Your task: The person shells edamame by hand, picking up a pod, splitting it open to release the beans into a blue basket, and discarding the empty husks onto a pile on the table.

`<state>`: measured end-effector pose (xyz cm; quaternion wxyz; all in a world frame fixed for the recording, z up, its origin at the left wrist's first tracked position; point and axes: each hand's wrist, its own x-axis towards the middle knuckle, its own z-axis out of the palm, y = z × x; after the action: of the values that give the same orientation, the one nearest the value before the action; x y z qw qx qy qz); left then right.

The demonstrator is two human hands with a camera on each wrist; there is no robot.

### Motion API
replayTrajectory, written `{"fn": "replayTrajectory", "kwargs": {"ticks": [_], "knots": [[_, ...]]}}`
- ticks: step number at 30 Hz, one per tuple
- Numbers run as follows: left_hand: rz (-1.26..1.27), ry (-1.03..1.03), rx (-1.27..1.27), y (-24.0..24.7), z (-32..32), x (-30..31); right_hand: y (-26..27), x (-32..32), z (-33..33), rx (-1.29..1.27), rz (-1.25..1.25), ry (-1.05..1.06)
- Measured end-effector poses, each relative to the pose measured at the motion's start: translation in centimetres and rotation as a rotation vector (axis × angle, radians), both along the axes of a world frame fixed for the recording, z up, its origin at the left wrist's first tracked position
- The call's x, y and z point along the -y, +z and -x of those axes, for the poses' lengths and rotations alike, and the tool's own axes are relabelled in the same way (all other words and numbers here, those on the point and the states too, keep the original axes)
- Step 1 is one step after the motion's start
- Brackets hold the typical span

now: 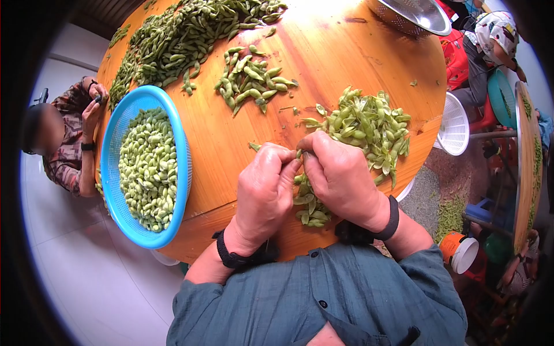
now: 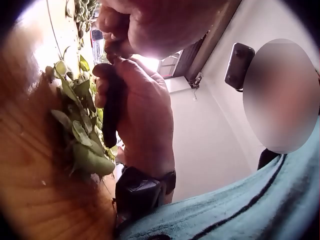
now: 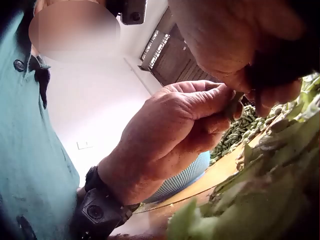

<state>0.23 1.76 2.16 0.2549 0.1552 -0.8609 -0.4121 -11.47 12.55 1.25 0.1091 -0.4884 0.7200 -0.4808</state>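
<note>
Over a wooden worktop point(image 1: 214, 141), a person's left hand point(image 1: 264, 185) and right hand point(image 1: 346, 179) pinch a pod point(image 1: 299, 154) in a shared grip, apparently to steady it; a blue basket point(image 1: 185, 167) stands nearby, seemingly for easy reach.

With twelve at the far side of the bench point(image 1: 323, 63), the big basket point(image 1: 184, 167) sits on it at nine o'clock, beans point(image 1: 150, 167) inside. The pod heap point(image 1: 173, 49) lies at eleven, the small pod pile point(image 1: 254, 81) near the middle, the husks point(image 1: 366, 124) at three, the near pods point(image 1: 316, 215) at five. The colander point(image 1: 398, 17) is at one. Beyond the edge: person point(image 1: 72, 127) at nine, small basket point(image 1: 454, 125) at three, second bench point(image 1: 526, 161) farther out, bucket point(image 1: 459, 252) at four.
</note>
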Motion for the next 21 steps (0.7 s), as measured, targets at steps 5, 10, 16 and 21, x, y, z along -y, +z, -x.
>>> {"fn": "replayTrajectory", "kwargs": {"ticks": [5,10,16,21], "knots": [[-0.087,-0.026,-0.018,-0.7,-0.2,0.5,0.1,0.1,0.2,0.031,0.042,0.014],[-0.554,0.042,0.167,0.3,-0.5,0.4,0.1,-0.2,0.6,0.019,0.035,0.046],[-1.044,-0.077,0.161,-0.1,-0.9,2.1,0.2,-0.2,1.0,0.135,0.078,0.113],[-1.601,-0.288,0.15,-1.6,-1.3,3.9,0.4,-0.2,1.4,0.199,0.075,0.171]]}}
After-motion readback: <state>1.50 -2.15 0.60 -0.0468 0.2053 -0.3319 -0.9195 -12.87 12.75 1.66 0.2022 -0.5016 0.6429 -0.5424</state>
